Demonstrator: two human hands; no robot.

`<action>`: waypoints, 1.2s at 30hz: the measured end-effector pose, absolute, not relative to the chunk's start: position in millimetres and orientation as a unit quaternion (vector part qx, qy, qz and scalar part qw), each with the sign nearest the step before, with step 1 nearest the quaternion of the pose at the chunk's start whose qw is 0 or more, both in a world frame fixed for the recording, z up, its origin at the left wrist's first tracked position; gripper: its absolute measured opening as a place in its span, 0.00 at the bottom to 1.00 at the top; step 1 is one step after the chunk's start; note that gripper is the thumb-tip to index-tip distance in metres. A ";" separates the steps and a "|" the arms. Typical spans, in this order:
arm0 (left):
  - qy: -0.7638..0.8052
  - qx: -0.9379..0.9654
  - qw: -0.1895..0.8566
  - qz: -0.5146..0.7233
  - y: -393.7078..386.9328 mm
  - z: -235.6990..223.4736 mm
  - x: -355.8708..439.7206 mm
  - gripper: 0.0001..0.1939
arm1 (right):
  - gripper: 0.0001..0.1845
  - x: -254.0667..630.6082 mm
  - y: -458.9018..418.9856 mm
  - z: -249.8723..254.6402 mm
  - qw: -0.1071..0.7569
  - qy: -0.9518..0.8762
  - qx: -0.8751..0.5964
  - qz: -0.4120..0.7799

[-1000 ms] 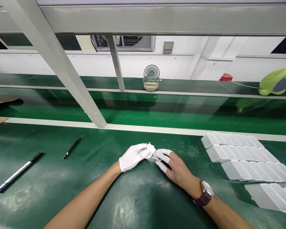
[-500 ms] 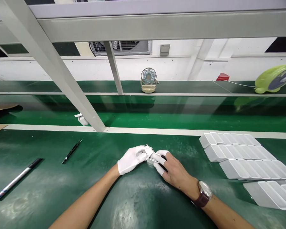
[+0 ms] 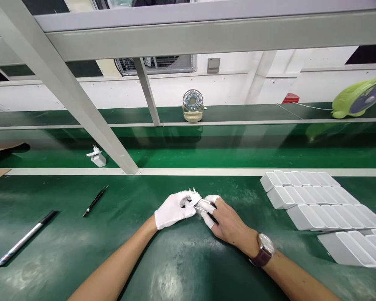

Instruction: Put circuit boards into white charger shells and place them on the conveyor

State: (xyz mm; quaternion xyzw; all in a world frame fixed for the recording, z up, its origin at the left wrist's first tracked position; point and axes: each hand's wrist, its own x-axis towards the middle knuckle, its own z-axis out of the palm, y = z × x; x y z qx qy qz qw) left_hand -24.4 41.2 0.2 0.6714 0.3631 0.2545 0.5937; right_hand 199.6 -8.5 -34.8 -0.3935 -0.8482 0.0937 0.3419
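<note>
A white power adapter with two thin prongs is held between my hands, a little above the green worktop. My left hand, in a white glove, closes its thumb and fingers on its left side. From the right, my right hand, with white fingertip covers on several fingers, grips the adapter's body. The fingers hide most of that body, so whether its parts are fully joined cannot be seen. To the right, several white open-topped adapter housings lie in slanting rows, apart from my right hand.
A black pen-like tool and a silver-and-black marker-like stick lie at left. Another white pronged adapter sits on the green strip behind the pale ledge. A slanted grey post meets the ledge. Two fans stand farther back.
Another pronged adapter has come out from behind the slanted post and moved left along the green strip. My hands stay together on the held adapter, with small finger shifts. The view has tilted slightly.
</note>
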 end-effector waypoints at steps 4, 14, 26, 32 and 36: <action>0.353 0.665 0.604 0.261 41.0 1.4 -24.4 0.26 | 0.25 204.3 -8.5 -36.4 0.381 -0.824 -0.395 0.139; 0.343 0.658 0.610 0.280 42.0 -5.8 -26.7 0.33 | 0.24 206.0 -8.9 -36.2 0.376 -0.845 -0.364 0.108; 0.357 0.613 0.631 0.314 41.6 -4.8 -23.2 0.44 | 0.21 206.0 -5.3 -40.5 0.388 -0.817 -0.384 0.184; 0.442 0.713 0.462 0.287 33.0 -13.4 -12.8 0.47 | 0.20 199.3 -5.4 -36.5 0.517 -0.527 -0.391 0.550; 0.470 0.800 0.264 0.262 19.3 -17.9 -4.0 0.43 | 0.19 195.5 -3.9 -38.2 0.499 -0.449 -0.370 0.642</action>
